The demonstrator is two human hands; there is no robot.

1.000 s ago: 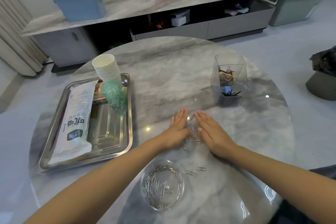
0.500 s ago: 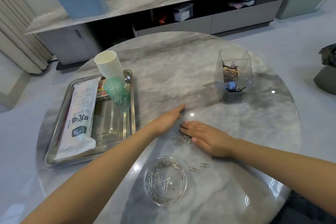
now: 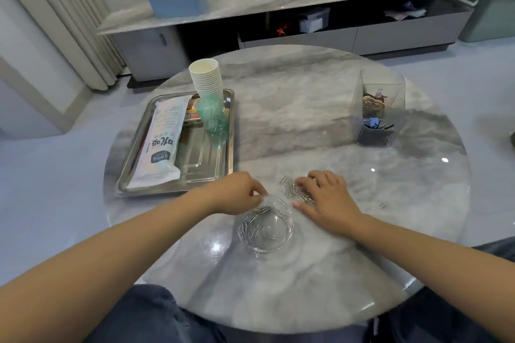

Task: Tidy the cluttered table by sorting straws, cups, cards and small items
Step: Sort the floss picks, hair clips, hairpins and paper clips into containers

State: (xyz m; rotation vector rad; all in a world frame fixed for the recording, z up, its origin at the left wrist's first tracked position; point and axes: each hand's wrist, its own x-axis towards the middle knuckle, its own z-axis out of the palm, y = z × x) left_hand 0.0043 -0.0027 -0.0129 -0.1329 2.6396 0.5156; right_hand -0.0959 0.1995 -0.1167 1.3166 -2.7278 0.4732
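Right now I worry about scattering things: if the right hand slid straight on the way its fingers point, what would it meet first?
The right hand points up and left across the table; its fingers already touch the loose paper clips, so it would likely push those first.

Bare forearms, no sleeves in view; dark blue trousers (image 3: pixel 156 315), possibly denim.
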